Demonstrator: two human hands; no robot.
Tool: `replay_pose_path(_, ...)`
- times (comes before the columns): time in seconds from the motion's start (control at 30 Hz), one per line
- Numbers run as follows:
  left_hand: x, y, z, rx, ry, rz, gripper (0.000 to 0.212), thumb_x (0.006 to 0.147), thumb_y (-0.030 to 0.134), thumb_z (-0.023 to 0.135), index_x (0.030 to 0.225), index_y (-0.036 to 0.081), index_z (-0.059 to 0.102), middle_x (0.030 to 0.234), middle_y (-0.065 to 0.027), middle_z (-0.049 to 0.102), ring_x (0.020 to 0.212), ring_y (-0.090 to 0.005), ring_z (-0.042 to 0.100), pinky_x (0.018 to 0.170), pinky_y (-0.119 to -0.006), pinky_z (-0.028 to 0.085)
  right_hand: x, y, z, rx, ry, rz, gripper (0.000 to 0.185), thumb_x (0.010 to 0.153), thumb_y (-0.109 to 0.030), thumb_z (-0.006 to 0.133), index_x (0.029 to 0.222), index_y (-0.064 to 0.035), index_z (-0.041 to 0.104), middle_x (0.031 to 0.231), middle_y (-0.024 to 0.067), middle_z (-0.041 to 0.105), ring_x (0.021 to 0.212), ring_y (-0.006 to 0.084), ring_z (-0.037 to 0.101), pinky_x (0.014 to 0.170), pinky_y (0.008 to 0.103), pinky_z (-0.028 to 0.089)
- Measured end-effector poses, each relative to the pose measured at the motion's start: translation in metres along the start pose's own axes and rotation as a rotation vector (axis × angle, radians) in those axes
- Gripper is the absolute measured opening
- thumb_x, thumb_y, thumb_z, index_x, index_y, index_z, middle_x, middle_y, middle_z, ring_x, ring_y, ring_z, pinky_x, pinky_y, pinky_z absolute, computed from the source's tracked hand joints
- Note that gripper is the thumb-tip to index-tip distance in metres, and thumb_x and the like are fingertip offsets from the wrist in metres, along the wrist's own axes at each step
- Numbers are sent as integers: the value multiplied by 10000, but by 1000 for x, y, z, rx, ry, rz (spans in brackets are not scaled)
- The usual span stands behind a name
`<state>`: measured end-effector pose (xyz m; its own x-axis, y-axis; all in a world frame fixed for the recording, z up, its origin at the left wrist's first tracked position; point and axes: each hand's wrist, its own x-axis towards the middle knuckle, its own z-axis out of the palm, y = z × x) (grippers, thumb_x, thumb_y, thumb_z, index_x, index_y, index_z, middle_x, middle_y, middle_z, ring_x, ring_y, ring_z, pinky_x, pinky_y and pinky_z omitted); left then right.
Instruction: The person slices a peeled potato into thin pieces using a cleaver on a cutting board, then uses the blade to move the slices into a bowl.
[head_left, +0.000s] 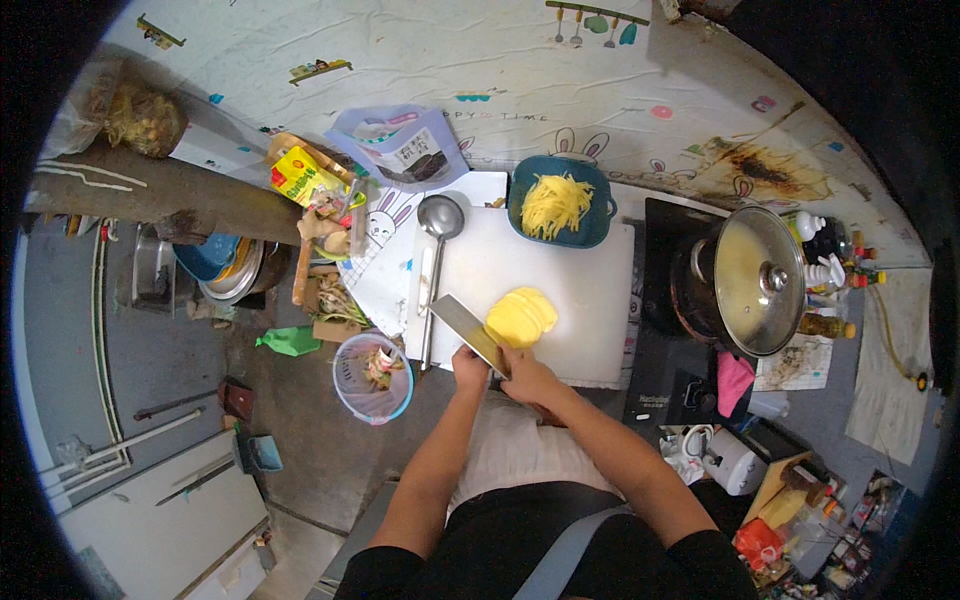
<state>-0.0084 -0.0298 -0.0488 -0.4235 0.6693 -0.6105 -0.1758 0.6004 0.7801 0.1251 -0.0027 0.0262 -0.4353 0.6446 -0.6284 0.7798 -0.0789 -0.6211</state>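
Note:
Sliced yellow potato (521, 316), its slices overlapping, lies on a white cutting board (592, 300). Beside its lower left side is a cleaver (466, 327) with a broad metal blade, held at a slant over the board's front edge. My right hand (529, 375) is closed around the cleaver's handle end. At the near side of the blade is my left hand (469, 369), its fingers bent against the metal; whether it grips the blade I cannot tell. A blue-green basket (602, 196) at the board's far edge holds yellow shreds (556, 206). A steel ladle (441, 217) lies along the board's left side.
To the right, a pot with a glass lid (759, 281) stands on a black cooktop (660, 375). A lined waste bin (373, 379) is on the floor at the left. Food packets (307, 176) and a lilac pouch (405, 150) stand by the wall.

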Motion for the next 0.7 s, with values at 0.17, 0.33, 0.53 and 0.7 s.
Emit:
replay_pose_path(0.17,-4,4,-1,-51,-2,-26,182,766,-16,679,937,-39,624,902,-90,671,788,-169,639,668,-306,532,-6,-9,0,-26,18,-8,728,733,-127,586,1395,-139,285,1187,269,426,920,454,592,794,492,501)
replay_pose_path(0.33,11,12,-35,-312,30,101,96,900,77,588,941,-7,569,827,-53,620,692,-119,593,620,-272,517,-8,-9,6,-41,138,-19,447,770,-85,547,1181,-20,383,1118,284,463,861,452,603,752,509,501)
replay_pose_path(0.53,12,155,-42,370,54,771,69,848,46,596,880,-14,586,822,-90,584,729,-171,569,624,-282,472,-6,-4,4,-30,220,-4,272,782,-48,510,1023,34,415,970,289,554,806,449,613,705,507,507)
replay_pose_path(0.7,33,192,-9,1108,-631,1008,90,727,49,656,796,-8,646,855,-153,631,759,-278,625,656,-356,510,-5,-5,10,-43,286,-52,208,785,-56,494,964,42,457,871,276,592,744,445,624,663,492,518)
